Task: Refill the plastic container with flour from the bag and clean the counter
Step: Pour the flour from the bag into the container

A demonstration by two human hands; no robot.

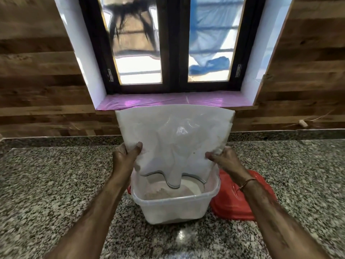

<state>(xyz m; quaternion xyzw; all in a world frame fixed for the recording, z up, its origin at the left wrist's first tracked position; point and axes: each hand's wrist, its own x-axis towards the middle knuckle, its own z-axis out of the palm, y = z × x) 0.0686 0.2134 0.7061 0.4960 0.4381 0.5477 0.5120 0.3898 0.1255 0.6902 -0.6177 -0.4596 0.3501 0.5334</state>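
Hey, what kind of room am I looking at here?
Probably a home kitchen: a speckled granite counter runs below a window, and a bag of flour is held mouth-down in a plastic container.

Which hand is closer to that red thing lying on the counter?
Right. The right hand grips one edge of the bag right by the red thing, its wrist passing over it. The left hand holds the opposite edge, on the far side of the container.
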